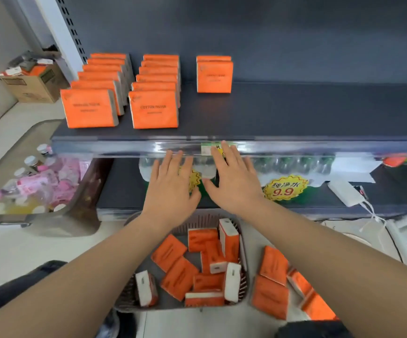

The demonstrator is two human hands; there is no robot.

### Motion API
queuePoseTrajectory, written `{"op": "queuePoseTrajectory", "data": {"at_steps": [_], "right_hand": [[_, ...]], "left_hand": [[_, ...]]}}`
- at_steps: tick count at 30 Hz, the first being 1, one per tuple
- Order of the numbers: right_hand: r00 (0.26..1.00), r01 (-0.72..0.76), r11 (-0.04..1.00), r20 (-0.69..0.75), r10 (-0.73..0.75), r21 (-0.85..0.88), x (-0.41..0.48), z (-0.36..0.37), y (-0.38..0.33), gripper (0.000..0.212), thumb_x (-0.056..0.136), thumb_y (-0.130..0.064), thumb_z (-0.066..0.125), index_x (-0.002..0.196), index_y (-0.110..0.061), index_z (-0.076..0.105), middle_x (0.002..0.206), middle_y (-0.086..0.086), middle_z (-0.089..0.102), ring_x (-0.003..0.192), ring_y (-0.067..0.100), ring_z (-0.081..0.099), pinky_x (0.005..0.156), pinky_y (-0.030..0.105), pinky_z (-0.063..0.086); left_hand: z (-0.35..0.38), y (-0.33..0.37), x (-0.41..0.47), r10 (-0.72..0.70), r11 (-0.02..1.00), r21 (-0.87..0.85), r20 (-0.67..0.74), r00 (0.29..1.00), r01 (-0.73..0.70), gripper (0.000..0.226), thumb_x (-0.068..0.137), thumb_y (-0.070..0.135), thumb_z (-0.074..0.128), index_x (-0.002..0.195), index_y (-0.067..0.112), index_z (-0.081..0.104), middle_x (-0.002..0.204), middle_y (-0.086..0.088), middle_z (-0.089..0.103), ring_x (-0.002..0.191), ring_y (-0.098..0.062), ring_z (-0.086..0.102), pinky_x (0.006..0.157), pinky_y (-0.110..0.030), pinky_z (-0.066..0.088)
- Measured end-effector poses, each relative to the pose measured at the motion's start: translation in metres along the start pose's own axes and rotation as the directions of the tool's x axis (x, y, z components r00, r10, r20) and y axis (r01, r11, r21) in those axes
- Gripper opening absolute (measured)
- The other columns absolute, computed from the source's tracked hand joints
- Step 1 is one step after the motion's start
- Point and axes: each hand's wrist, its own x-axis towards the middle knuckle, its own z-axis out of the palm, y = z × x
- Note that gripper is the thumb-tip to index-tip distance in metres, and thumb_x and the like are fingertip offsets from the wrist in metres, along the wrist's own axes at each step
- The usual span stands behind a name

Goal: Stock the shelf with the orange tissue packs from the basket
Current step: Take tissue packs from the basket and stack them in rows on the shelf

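Orange tissue packs stand upright on the dark shelf (295, 111) in three rows: a left row (89, 108), a middle row (153, 109) and a short right row (214, 76). A grey basket (205, 217) on the floor below holds several loose orange packs (179, 276). More packs (273, 281) lie on the floor to its right. My left hand (170, 189) and my right hand (234, 181) hover side by side in front of the shelf's front edge, above the basket, fingers straight and spread, holding nothing.
The lower shelf holds bottled water (295, 164) with a yellow 9.9 price tag (284, 187) and a white box (346, 192). A grey bin (75, 211) with pink items and bottles stands at the left. A cardboard box (33, 84) sits behind it.
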Motion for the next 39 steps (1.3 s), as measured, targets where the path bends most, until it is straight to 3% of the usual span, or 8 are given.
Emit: {"op": "queuePoseTrajectory", "data": {"at_steps": [5,11,15,20,25,30,39], "right_hand": [[0.997,0.059,0.998,0.057,-0.058,-0.017,-0.041,0.030,-0.002,0.073,0.095,-0.049,0.039,0.153,-0.022,0.004,0.162,0.002,-0.002,0.149,0.018,-0.005,0.121,0.040,0.002],[0.975,0.037,0.999,0.220,-0.032,-0.015,-0.068,0.074,0.005,0.073,0.094,-0.046,0.043,0.153,-0.022,0.008,0.162,0.001,0.003,0.149,0.018,0.000,0.120,0.037,0.004],[0.945,0.019,1.000,0.327,-0.010,-0.025,-0.078,0.102,0.012,0.073,0.092,-0.039,0.049,0.153,-0.019,0.013,0.161,0.002,0.009,0.148,0.020,0.004,0.121,0.037,0.007],[0.909,0.002,0.998,0.417,0.022,-0.056,-0.081,0.132,0.021,0.075,0.088,-0.035,0.055,0.151,-0.017,0.019,0.158,0.004,0.018,0.147,0.022,0.013,0.120,0.037,0.015],[0.863,0.016,0.998,0.505,0.019,-0.066,-0.074,0.163,0.024,0.075,0.088,-0.033,0.057,0.150,-0.016,0.018,0.157,0.004,0.020,0.146,0.022,0.016,0.118,0.036,0.019],[0.827,0.034,0.999,0.562,-0.016,-0.021,-0.058,0.200,0.015,0.073,0.085,-0.029,0.061,0.147,-0.016,0.025,0.151,0.004,0.029,0.141,0.022,0.026,0.116,0.035,0.026],[0.743,-0.022,0.998,0.669,-0.023,0.059,-0.039,0.281,0.002,0.077,0.079,-0.022,0.065,0.147,-0.016,0.028,0.148,0.005,0.035,0.135,0.024,0.036,0.111,0.035,0.034]], "left_hand": [[0.025,-0.005,-0.045,-0.071,0.996,-0.055,0.075,0.995,0.075,0.065,0.092,0.031,0.045,0.151,0.015,0.022,0.158,-0.009,0.019,0.148,-0.026,0.006,0.120,-0.045,0.005],[0.065,-0.020,-0.085,-0.156,0.981,-0.072,0.259,0.953,0.180,0.067,0.092,0.032,0.045,0.151,0.013,0.019,0.158,-0.008,0.018,0.148,-0.024,0.006,0.121,-0.041,0.006],[0.097,-0.031,-0.104,-0.196,0.971,-0.051,0.386,0.901,0.233,0.072,0.089,0.034,0.051,0.150,0.011,0.021,0.156,-0.009,0.023,0.146,-0.026,0.013,0.120,-0.040,0.014],[0.136,-0.043,-0.124,-0.249,0.936,-0.094,0.503,0.828,0.338,0.073,0.083,0.031,0.058,0.145,0.007,0.030,0.144,-0.013,0.039,0.134,-0.030,0.035,0.112,-0.038,0.030],[0.174,-0.053,-0.136,-0.308,0.892,-0.065,0.637,0.707,0.448,0.067,0.082,0.027,0.061,0.138,0.004,0.033,0.138,-0.015,0.040,0.131,-0.034,0.036,0.108,-0.041,0.033],[0.208,-0.067,-0.137,-0.355,0.853,-0.028,0.701,0.619,0.521,0.059,0.077,0.025,0.064,0.127,0.006,0.039,0.129,-0.016,0.044,0.121,-0.036,0.044,0.100,-0.046,0.040],[0.256,-0.100,-0.113,-0.439,0.809,0.006,0.672,0.597,0.588,0.065,0.081,0.028,0.064,0.134,0.002,0.036,0.137,-0.017,0.039,0.127,-0.035,0.041,0.102,-0.043,0.037]]}}
